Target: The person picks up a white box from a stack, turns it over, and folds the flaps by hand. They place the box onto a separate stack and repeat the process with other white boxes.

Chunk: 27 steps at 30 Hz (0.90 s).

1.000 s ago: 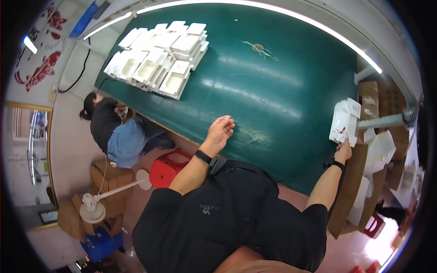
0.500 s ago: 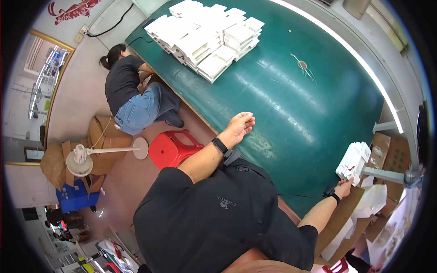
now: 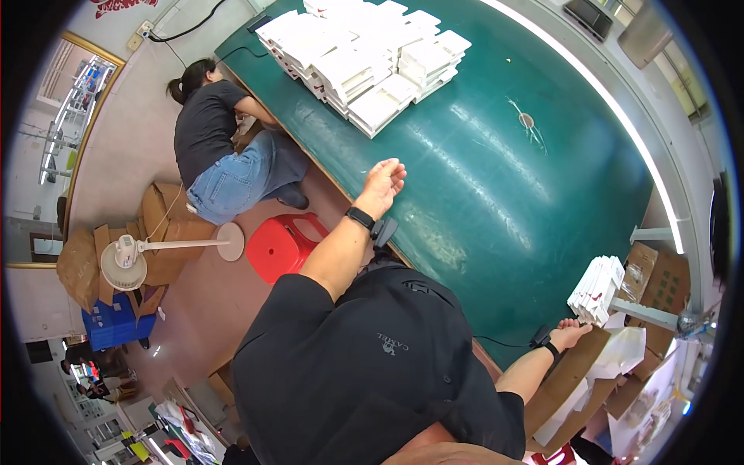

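Note:
My left hand (image 3: 384, 186) is raised over the near left edge of the green table (image 3: 480, 201), its fingers curled in, and nothing shows in it. At the right end of the table, my right hand (image 3: 570, 334) has its fingers partly stretched out. It lies just below a small stack of white flat trays or box parts (image 3: 595, 291) with red marks, close to its lower end. I see no clear grip on that stack. A larger pile of white shallow trays (image 3: 360, 66) covers the far left part of the table.
A person in a dark shirt (image 3: 205, 128) crouches at the table's left edge. Nearby are a red stool (image 3: 275, 249), a white standing fan (image 3: 124, 263), cardboard boxes (image 3: 167, 209) and a blue crate (image 3: 116, 325). An opened carton (image 3: 570, 387) with white sheets stands below my right hand.
My left hand has moved left and farther up. My right hand has drawn down and left from the small white stack, which stays near the table's right end.

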### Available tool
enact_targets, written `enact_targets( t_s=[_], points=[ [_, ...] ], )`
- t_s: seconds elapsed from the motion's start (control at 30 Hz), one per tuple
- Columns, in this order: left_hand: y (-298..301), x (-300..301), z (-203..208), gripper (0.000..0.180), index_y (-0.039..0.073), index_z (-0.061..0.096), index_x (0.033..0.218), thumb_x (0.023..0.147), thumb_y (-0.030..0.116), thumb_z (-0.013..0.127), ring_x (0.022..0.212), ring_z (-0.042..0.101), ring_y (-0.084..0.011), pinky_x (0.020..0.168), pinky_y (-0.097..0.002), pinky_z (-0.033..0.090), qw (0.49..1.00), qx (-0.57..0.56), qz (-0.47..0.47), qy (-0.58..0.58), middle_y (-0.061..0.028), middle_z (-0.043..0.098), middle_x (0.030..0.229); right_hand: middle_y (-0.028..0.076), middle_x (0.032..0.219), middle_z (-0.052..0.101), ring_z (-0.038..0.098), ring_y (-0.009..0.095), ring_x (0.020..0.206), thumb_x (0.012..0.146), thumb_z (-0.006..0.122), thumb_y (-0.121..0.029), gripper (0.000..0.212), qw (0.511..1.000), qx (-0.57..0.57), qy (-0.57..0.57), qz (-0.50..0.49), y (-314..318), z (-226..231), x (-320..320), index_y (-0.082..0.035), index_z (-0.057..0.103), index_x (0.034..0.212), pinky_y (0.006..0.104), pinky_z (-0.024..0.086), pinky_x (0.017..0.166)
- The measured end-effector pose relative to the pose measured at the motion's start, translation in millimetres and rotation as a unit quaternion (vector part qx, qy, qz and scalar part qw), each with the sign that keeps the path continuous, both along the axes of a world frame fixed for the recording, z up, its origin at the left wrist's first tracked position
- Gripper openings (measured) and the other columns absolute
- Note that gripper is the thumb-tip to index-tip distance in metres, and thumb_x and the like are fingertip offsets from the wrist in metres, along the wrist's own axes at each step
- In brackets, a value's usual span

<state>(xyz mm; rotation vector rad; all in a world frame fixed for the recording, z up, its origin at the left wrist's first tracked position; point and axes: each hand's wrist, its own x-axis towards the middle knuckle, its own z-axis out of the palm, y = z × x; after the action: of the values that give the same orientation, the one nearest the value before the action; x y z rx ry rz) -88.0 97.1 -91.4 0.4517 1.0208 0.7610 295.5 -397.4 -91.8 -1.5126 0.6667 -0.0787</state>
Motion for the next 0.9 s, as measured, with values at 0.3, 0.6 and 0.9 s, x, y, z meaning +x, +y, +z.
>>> enact_targets(
  t_s=[0.3, 0.6, 0.9],
  points=[
    [86, -6, -19, 0.038, 0.015, 0.051, 0.116, 0.089, 0.029, 0.075, 0.089, 0.062, -0.0147, 0.073, -0.0323, 0.051, 0.991, -0.017, 0.116, 0.063, -0.0019, 0.063, 0.101, 0.004, 0.079, 0.057, 0.053, 0.015, 0.068, 0.089, 0.057, -0.07, 0.071, 0.997, 0.038, 0.037, 0.058, 38, -25, -64, 0.0, 0.06, 0.102, 0.0285, 0.045, 0.063],
    [136, 1, -35, 0.086, 0.012, 0.041, 0.14, 0.071, 0.038, 0.085, 0.13, 0.043, -0.0354, 0.105, -0.05, 0.04, 0.773, 0.365, 0.132, 0.503, -0.0182, 0.043, 0.139, 0.003, 0.079, 0.058, 0.054, 0.014, 0.067, 0.089, 0.061, -0.066, 0.062, 0.991, 0.034, 0.07, 0.108, 68, -30, -91, -0.005, 0.063, 0.099, 0.028, 0.045, 0.063],
    [136, -10, -5, 0.096, 0.013, 0.039, 0.143, 0.066, 0.042, 0.087, 0.141, 0.031, -0.0373, 0.11, -0.0537, 0.034, 0.692, 0.397, -0.054, 0.601, -0.0185, 0.03, 0.153, 0.002, 0.079, 0.058, 0.055, 0.014, 0.068, 0.089, 0.063, -0.064, 0.058, 0.986, 0.034, 0.084, 0.139, 79, -40, -103, -0.006, 0.063, 0.099, 0.0283, 0.047, 0.063]
  ],
)
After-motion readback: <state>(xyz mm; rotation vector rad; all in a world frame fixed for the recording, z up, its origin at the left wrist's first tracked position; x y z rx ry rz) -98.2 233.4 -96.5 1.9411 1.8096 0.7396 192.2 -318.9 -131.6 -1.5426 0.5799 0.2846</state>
